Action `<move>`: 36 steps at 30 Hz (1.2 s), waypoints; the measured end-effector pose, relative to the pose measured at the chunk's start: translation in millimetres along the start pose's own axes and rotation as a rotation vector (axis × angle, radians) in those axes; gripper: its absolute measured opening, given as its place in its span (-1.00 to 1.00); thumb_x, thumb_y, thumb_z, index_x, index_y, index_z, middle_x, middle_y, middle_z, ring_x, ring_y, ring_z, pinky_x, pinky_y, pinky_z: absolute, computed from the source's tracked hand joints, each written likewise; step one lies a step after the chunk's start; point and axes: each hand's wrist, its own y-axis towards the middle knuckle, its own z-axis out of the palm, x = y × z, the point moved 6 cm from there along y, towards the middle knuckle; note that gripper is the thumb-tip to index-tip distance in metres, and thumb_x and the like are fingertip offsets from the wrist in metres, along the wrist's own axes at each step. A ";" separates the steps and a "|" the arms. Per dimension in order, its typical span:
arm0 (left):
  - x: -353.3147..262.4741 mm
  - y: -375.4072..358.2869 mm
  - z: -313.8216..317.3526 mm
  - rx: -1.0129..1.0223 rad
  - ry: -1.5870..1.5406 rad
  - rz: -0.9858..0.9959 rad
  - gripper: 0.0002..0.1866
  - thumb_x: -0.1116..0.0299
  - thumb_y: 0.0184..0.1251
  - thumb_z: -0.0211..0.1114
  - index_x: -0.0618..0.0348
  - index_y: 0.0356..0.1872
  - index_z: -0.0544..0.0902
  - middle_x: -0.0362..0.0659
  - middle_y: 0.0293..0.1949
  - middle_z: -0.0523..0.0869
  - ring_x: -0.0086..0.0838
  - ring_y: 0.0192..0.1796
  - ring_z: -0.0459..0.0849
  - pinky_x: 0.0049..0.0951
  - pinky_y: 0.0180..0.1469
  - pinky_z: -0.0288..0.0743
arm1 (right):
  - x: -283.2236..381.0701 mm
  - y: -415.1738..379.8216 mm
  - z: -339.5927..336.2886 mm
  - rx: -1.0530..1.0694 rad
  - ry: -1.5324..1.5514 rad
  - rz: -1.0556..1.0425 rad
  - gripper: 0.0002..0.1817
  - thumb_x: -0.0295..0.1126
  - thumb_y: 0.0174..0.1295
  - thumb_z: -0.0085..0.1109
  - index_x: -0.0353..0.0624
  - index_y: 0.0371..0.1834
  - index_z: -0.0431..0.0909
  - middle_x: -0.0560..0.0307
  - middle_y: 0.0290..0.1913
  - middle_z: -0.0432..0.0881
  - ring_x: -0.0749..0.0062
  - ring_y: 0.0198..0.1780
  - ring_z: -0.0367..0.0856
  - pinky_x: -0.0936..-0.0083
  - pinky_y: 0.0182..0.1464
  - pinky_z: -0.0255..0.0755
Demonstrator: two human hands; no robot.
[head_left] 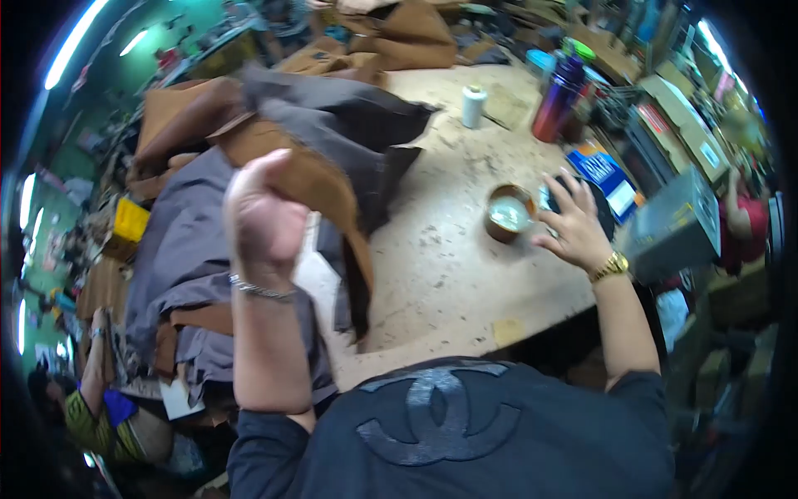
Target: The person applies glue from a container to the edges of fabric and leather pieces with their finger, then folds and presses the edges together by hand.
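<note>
My left hand (pixel 270 218) is raised in front of a brown leather piece (pixel 328 187) with a curved edge, thumb up and palm partly toward me. Its other fingers are foreshortened and blurred, so their grip does not show. Behind and below it, grey sheet material (pixel 187 224) lies heaped with more brown leather. On the right, my right hand (pixel 578 224) hovers with its fingers spread and nothing in them. Just left of it stands a small round brown container (pixel 507 214) with pale contents. A dark round object (pixel 600 212) is partly hidden behind these fingers.
The pale worktable (pixel 440 283) carries a white bottle (pixel 473 106), a purple-red bottle (pixel 561 96) and a blue packet (pixel 605 179). A grey metal box (pixel 675 224) stands at the right edge. More leather (pixel 407 37) is piled at the back. Other people (pixel 108 416) are at the sides.
</note>
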 end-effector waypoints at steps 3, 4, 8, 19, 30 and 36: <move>0.1 2.9 1.8 -0.074 0.063 0.098 -0.84 0.64 0.02 0.04 0.28 -0.33 0.47 -0.13 -0.36 0.58 -0.41 -0.32 0.59 -0.45 -0.19 0.47 | 5.7 -3.5 15.3 0.123 -0.007 -0.051 -0.45 0.24 -0.01 -0.10 0.10 -0.16 0.55 0.09 0.33 -0.01 0.09 0.36 -0.22 -0.01 0.27 -0.31; -2.0 1.1 12.3 -0.083 0.067 0.155 -0.83 0.66 0.01 0.03 0.28 -0.33 0.46 -0.14 -0.37 0.57 -0.42 -0.33 0.58 -0.45 -0.19 0.47 | 2.8 -3.1 10.4 0.134 0.006 -0.038 -0.45 0.23 -0.01 -0.09 0.04 -0.22 0.56 0.07 0.32 0.03 0.08 0.36 -0.22 0.00 0.26 -0.30; -0.8 -3.0 11.9 -0.003 -0.011 0.140 -0.75 0.65 0.07 -0.08 0.39 -0.18 0.41 -0.01 -0.18 0.55 -0.26 -0.14 0.56 -0.21 -0.01 0.42 | -10.6 14.2 -62.1 -0.201 -0.110 0.128 -0.40 0.25 0.00 -0.10 -0.11 -0.35 0.56 -0.01 0.24 0.16 0.01 0.32 -0.12 0.08 0.25 -0.18; 26.7 -21.0 60.7 -0.126 0.125 0.295 -0.80 0.59 0.15 -0.08 0.29 -0.22 0.46 -0.06 -0.30 0.57 -0.40 -0.17 0.57 -0.45 -0.07 0.41 | 163.9 126.6 -115.5 -0.396 1.497 -0.360 -0.17 0.22 0.20 -0.51 -0.44 0.08 0.28 -0.19 0.13 0.28 0.09 0.32 -0.13 0.24 0.28 -0.32; 29.7 -13.1 31.9 -0.038 1.336 0.692 -0.44 0.53 0.17 -0.05 0.40 0.20 0.02 0.12 0.13 0.28 -0.26 0.19 0.28 -0.45 0.21 0.08 | 183.4 132.7 -100.4 -0.306 1.220 -0.151 0.08 0.48 -0.07 -0.46 -0.36 0.22 0.09 -0.37 0.31 -0.35 -0.23 0.33 -0.50 -0.05 0.24 -0.49; 29.9 -11.8 25.2 -0.080 1.408 0.667 -0.45 0.53 0.16 -0.04 0.40 0.19 0.04 0.13 0.11 0.29 -0.25 0.17 0.30 -0.45 0.19 0.11 | 192.5 117.0 -98.3 -0.378 1.129 -0.279 0.02 0.47 -0.08 -0.38 -0.26 0.17 0.23 -0.33 0.32 -0.37 -0.23 0.32 -0.57 -0.24 0.15 -0.50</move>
